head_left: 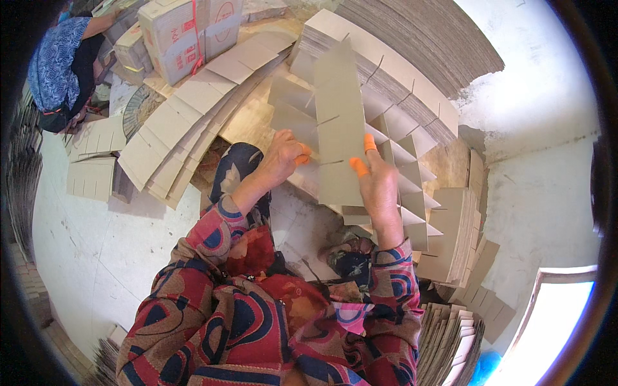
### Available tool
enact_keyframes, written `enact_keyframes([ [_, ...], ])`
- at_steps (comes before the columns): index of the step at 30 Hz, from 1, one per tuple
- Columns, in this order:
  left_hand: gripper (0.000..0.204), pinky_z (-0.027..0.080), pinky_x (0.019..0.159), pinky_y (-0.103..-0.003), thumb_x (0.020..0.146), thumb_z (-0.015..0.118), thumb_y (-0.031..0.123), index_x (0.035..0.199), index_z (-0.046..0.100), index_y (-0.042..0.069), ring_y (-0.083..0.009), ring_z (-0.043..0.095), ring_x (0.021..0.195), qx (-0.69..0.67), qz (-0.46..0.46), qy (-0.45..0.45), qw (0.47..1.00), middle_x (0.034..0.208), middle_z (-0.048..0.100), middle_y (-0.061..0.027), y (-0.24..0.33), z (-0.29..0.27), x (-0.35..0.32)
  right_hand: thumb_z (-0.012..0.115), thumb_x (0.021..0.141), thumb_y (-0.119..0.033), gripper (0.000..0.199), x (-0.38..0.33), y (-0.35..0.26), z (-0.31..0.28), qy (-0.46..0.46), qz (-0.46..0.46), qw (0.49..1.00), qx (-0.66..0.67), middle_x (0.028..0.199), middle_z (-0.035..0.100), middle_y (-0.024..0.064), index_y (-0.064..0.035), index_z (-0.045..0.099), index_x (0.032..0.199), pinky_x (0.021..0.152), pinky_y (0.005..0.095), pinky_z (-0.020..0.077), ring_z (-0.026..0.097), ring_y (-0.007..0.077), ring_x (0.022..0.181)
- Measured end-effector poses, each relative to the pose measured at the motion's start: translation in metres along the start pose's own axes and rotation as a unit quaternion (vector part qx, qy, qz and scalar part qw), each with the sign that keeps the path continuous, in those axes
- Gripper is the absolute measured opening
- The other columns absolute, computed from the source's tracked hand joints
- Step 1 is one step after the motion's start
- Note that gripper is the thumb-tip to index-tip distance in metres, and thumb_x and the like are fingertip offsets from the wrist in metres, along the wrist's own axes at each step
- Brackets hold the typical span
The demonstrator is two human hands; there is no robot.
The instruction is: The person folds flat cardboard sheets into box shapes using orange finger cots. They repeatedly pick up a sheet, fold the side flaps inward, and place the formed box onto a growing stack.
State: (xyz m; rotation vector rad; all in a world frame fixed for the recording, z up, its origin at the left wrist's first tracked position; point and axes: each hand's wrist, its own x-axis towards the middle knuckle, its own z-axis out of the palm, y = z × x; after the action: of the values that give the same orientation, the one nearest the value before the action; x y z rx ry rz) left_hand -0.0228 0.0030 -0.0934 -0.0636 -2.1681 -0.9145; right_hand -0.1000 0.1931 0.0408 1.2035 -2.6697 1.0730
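Note:
A long slotted cardboard strip [340,109] stands raised in front of me, its slots showing along the left edge. My right hand [378,183] grips its right edge near the bottom, with orange covers on the fingertips. My left hand [283,157] is closed just left of the strip, the fingertips in orange covers and pressed together. What they hold, if anything, I cannot make out. Behind and right of the strip is a cardboard divider grid [407,168] of crossed strips. The raised strip hides part of it.
Beyond the grid lies a long stack of slotted strips [386,67]. More strips [187,119] fan out at the left. Cartons [187,38] stand at the far left near another person [61,64]. Cardboard bundles [447,231] stand at right, and folded pieces [447,341] lower right.

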Motion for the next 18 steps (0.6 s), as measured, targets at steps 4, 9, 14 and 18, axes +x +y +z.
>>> enact_keyframes([
  [4, 0.009, 0.039, 0.079, -0.036, 0.068, 0.071, 0.004, 0.075, 0.065, 0.006, -0.0251, 0.049, 0.069, -0.004, 0.004, -0.020, 1.000, 0.065, 0.054, -0.0066, -0.002, 0.000, -0.001, 0.059, 0.082, 0.011, 0.025, 0.003, -0.008, -0.004, 0.006, 0.018, 0.999, 0.034, 0.075, 0.055, 0.0255, 0.0098, 0.055, 0.107, 0.059, 0.0327, 0.0498, 0.058, 0.0285, 0.060],
  [9, 0.015, 0.038, 0.083, -0.037, 0.069, 0.075, 0.007, 0.082, 0.067, 0.006, -0.0265, 0.052, 0.077, -0.001, -0.017, -0.054, 0.998, 0.074, 0.061, -0.0072, -0.006, -0.002, -0.005, 0.063, 0.080, 0.006, 0.035, 0.002, 0.001, 0.001, -0.022, -0.033, 0.999, -0.007, 0.074, 0.054, 0.0273, 0.0068, 0.055, 0.114, 0.058, 0.0363, 0.0480, 0.055, 0.0340, 0.060],
  [14, 0.009, 0.038, 0.082, -0.038, 0.069, 0.071, 0.005, 0.076, 0.065, 0.006, -0.0262, 0.053, 0.075, -0.012, -0.020, -0.051, 0.998, 0.071, 0.061, -0.0087, -0.003, -0.002, 0.000, 0.070, 0.079, -0.002, 0.047, 0.011, 0.022, 0.018, -0.007, -0.092, 0.995, 0.027, 0.075, 0.054, 0.0280, 0.0036, 0.056, 0.123, 0.056, 0.0377, 0.0456, 0.051, 0.0327, 0.055],
  [18, 0.007, 0.038, 0.083, -0.038, 0.069, 0.069, 0.004, 0.074, 0.064, 0.006, -0.0266, 0.054, 0.074, -0.018, -0.013, -0.047, 0.999, 0.070, 0.061, -0.0090, -0.003, 0.000, 0.004, 0.067, 0.077, 0.002, 0.036, 0.019, 0.034, 0.034, -0.055, -0.111, 0.992, 0.001, 0.075, 0.054, 0.0294, 0.0075, 0.057, 0.111, 0.056, 0.0417, 0.0449, 0.053, 0.0433, 0.064],
])
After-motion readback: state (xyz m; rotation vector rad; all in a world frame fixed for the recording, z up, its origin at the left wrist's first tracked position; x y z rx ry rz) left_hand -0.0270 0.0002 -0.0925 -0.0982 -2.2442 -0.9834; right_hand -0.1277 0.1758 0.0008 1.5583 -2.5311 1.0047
